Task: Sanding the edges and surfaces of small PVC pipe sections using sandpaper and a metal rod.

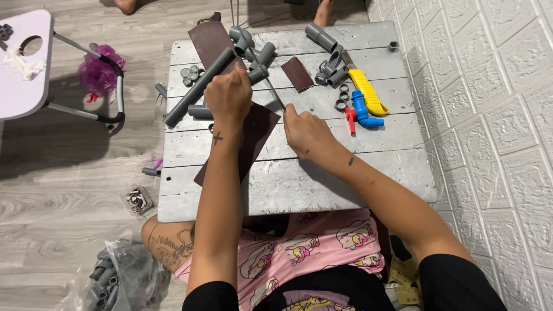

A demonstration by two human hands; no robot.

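Note:
My left hand (229,95) is closed around a grey pipe fitting assembly (253,57) at the middle of the low grey wooden table (299,184). My right hand (308,133) grips a thin metal tool (275,92) whose tip reaches up to the fitting. A dark brown sandpaper sheet (256,129) lies under my left forearm. A long grey pipe (196,89) lies slanted just left of my left hand, with a short pipe piece (199,110) by its lower end.
Right of my hands lie a yellow-handled knife (367,91), a blue valve with a red handle (363,113), grey rings (342,99), fittings (329,68) and small sandpaper (298,74). On the floor at left stand a white side table (23,86), purple bag (99,72) and a bag of fittings (112,276). Wall (495,115) at right.

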